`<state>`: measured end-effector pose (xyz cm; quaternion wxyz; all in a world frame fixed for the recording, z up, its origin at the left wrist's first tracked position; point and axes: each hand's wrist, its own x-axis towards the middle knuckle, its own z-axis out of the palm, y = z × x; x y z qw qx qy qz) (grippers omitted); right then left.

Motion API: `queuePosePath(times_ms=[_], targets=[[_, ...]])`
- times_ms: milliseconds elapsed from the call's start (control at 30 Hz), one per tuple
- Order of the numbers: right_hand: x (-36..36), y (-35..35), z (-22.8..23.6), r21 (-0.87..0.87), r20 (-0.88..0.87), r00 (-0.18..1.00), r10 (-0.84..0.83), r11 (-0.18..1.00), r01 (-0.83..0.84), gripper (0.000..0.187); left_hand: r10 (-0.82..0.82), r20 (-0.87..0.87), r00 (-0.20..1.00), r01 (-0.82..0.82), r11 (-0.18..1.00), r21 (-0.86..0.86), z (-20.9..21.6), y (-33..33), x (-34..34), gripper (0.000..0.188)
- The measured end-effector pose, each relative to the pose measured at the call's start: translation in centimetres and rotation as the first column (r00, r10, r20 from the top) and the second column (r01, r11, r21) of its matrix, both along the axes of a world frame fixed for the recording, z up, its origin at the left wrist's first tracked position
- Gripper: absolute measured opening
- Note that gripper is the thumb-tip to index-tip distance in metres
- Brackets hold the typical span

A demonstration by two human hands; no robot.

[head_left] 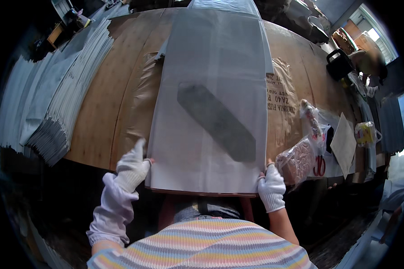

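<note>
Both gloved hands pinch the near corners of the grey sheet [211, 103] lying mid-table: left hand [131, 170] at 7 o'clock, right hand [271, 187] at 5. An uneven pull could skew or crease it.

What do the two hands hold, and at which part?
Both hold the white sheet: left hand at its near left corner, right hand at its near right corner.
</note>
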<state>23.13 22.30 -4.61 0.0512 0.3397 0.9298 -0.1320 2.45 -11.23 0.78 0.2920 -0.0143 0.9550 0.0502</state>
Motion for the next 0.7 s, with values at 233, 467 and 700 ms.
queuePosePath(times_ms=[233,467,700], targets=[[-9.1,2.2,-2.8,0.399,-0.425,0.624,0.656,0.755,-0.521,0.075,-0.479,-0.731,0.486,0.749,0.659,0.067,-4.9,2.4,-3.1,0.079],[-15.2,6.1,-6.5,0.357,-0.35,0.705,0.618,0.783,-0.509,0.079,-0.42,-0.816,0.397,0.804,0.588,0.089,-10.0,6.7,-12.7,0.07],[-24.5,10.1,-6.5,0.471,-0.325,0.662,0.676,0.722,-0.506,0.073,-0.412,-0.91,0.032,0.867,0.464,-0.18,-10.6,11.7,-22.9,0.054]])
